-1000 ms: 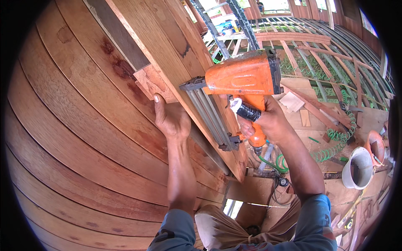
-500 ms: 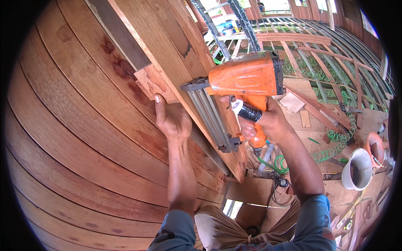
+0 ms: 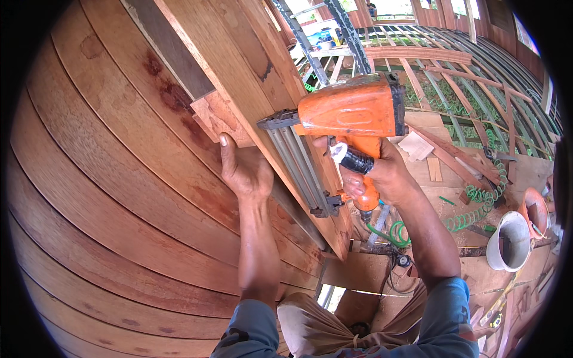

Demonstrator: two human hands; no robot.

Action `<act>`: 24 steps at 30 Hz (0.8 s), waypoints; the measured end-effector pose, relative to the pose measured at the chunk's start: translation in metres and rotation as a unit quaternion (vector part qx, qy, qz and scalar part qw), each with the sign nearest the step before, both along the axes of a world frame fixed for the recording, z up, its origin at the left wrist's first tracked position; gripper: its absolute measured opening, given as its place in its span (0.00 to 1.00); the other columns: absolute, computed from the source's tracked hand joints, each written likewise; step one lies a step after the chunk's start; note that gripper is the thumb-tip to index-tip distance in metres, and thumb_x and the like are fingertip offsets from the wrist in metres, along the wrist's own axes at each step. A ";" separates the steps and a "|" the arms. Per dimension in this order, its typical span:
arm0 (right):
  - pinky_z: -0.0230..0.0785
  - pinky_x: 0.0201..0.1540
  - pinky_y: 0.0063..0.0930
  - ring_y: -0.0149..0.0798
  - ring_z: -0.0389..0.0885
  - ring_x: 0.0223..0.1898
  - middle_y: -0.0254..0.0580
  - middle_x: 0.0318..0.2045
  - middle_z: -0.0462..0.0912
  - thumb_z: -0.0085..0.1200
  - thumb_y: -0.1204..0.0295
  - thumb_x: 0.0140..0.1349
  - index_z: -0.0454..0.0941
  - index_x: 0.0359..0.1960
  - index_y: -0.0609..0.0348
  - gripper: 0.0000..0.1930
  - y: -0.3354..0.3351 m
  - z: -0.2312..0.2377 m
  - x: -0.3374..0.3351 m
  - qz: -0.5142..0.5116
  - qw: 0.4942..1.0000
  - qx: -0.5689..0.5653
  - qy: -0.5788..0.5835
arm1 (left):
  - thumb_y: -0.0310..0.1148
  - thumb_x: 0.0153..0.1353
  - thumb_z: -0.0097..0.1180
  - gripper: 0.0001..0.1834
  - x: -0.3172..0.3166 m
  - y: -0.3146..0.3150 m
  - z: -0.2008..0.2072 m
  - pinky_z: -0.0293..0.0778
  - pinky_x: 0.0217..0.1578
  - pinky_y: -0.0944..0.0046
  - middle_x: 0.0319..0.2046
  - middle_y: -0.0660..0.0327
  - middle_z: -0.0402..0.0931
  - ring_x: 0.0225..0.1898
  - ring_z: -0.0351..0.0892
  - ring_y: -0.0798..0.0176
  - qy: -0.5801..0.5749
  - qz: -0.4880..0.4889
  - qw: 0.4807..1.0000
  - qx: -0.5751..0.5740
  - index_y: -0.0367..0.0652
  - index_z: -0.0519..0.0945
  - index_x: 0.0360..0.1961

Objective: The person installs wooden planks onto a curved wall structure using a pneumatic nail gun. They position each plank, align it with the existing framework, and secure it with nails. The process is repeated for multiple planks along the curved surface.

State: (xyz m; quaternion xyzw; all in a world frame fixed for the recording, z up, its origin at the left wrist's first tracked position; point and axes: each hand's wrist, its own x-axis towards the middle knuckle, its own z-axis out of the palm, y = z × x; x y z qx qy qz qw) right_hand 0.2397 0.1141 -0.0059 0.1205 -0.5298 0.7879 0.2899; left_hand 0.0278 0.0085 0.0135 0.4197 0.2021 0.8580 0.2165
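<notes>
At far left the plank wall [image 3: 119, 179] curves down; beside it the left hand [image 3: 250, 174] is partly open, thumb up at the lower edge of the small wood block [image 3: 222, 114], its fingers hidden behind the long board [image 3: 236, 59], so their hold cannot be told; the left forearm rises nearly upright. The board slants across the middle, the orange nail gun [image 3: 349, 113] before its face, though contact at the nose [image 3: 277, 120] is unclear; the step in hand looks like bracing the board for nailing, and the next move seems to call for a square, steady nose, left fingers clear. Further right, the right hand [image 3: 385, 173] is wrapped around the gun's handle, forearm angling up from lower right; a green hose [image 3: 385, 237] trails below.
</notes>
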 end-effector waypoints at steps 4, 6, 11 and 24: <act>0.65 0.23 0.21 0.23 0.71 0.17 0.29 0.17 0.72 0.59 0.67 0.64 0.77 0.57 0.65 0.22 -0.003 -0.001 0.000 -0.009 1.000 -0.010 -0.016 | 0.52 0.67 0.59 0.43 0.001 -0.001 0.001 0.55 0.71 0.41 0.71 0.54 0.62 0.71 0.60 0.49 0.003 0.010 1.000 -0.004 0.43 0.56 0.74; 0.64 0.23 0.21 0.23 0.71 0.17 0.29 0.17 0.72 0.59 0.67 0.64 0.77 0.58 0.65 0.22 -0.003 -0.001 -0.001 0.000 1.000 -0.018 -0.010 | 0.52 0.67 0.59 0.42 0.001 -0.001 0.001 0.55 0.71 0.41 0.71 0.54 0.62 0.71 0.60 0.48 0.001 0.010 1.000 -0.001 0.43 0.56 0.74; 0.64 0.23 0.22 0.24 0.70 0.17 0.28 0.17 0.71 0.58 0.67 0.65 0.77 0.59 0.65 0.23 -0.002 -0.002 -0.001 -0.004 1.000 -0.004 -0.009 | 0.52 0.67 0.58 0.42 0.002 0.000 0.001 0.55 0.72 0.41 0.71 0.54 0.61 0.72 0.59 0.48 0.003 0.015 1.000 0.003 0.43 0.56 0.74; 0.63 0.21 0.24 0.26 0.68 0.15 0.30 0.16 0.69 0.59 0.64 0.67 0.76 0.53 0.69 0.21 0.001 -0.006 -0.004 -0.049 0.998 0.028 -0.014 | 0.47 0.71 0.56 0.37 -0.005 0.001 -0.002 0.57 0.71 0.42 0.69 0.52 0.65 0.70 0.61 0.48 -0.016 -0.048 0.998 0.034 0.40 0.59 0.73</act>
